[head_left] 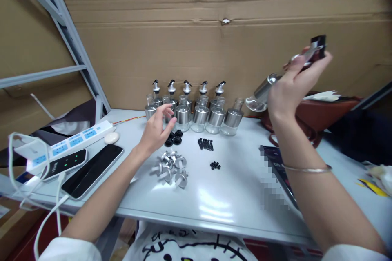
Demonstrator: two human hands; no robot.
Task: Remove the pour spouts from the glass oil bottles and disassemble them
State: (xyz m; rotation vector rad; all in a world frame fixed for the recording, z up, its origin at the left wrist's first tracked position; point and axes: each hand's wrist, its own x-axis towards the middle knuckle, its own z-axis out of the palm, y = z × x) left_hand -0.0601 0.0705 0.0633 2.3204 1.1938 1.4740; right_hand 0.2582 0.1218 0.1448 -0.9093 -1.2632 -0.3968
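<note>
My right hand is raised at the right, fingers wrapped round the neck end of a glass oil bottle with a steel sleeve. The bottle is tilted, its base low on the left, and a dark and silver top shows past my fingers. My left hand hovers, fingers apart and holding nothing, in front of several uncapped bottles. Below it lie black round stoppers and a pile of silver pourer spouts. Small black levers and tiny black caps lie to their right.
Behind the front row stand bottles with fitted pourers, against a cardboard wall. At the left are a power strip, a phone and cables. A tablet-like screen and a brown bag are at the right.
</note>
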